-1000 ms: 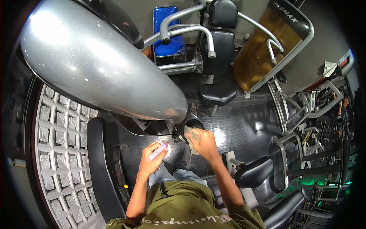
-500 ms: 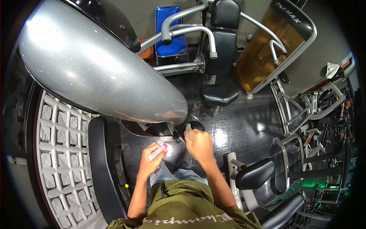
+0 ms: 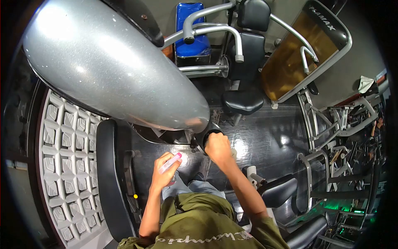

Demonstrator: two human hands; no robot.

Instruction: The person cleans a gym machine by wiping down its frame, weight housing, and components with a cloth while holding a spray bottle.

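A small translucent bottle with a pink cap (image 3: pixel 167 165) is gripped in my left hand (image 3: pixel 161 172), tilted with the cap pointing up and to the right. My right hand (image 3: pixel 219 148) is a closed fist against a dark rounded part (image 3: pixel 210 133) at the lower end of the big silver machine housing (image 3: pixel 124 66). A pale bit of cloth (image 3: pixel 234 154) shows beside the right fist; most of it is hidden by the fingers.
A black padded bench (image 3: pixel 108 174) stands close on my left, before a white patterned panel (image 3: pixel 66 166). On the right is a black seat pad (image 3: pixel 278 191). Ahead are a machine seat (image 3: pixel 243 102), silver handle bars (image 3: pixel 215 30) and a blue chair (image 3: pixel 192 43).
My right hand has shifted slightly right and turned over, covering most of the cloth that showed above it. The left hand keeps the bottle nearly in place. The view has shifted a little.
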